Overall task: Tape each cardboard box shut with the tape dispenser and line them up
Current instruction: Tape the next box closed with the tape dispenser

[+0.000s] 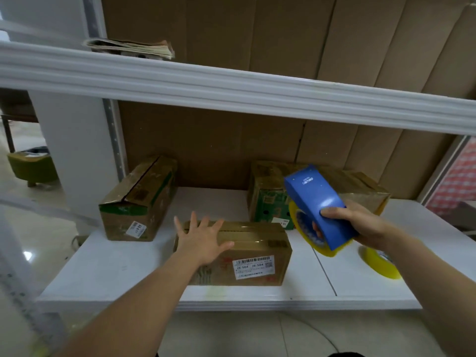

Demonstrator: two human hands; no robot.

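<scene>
Three cardboard boxes stand on a white shelf (116, 269). The nearest box (255, 251), with a barcode label on its front, sits at the front middle. My left hand (202, 239) lies flat on its top left with fingers spread. A second box (139, 202) stands at the back left, its top seam dark. A third box (268, 199) with green print stands at the back right. My right hand (360, 225) grips a blue tape dispenser (319, 204) with a yellowish tape roll, held in the air to the right of the nearest box.
A spare roll of yellowish tape (381, 264) lies on the shelf at the right, below my right wrist. A white upper shelf rail (231, 83) crosses overhead, with a stack of papers (131, 48) on it. Cardboard sheets (257, 34) line the back. Tiled floor lies at the left.
</scene>
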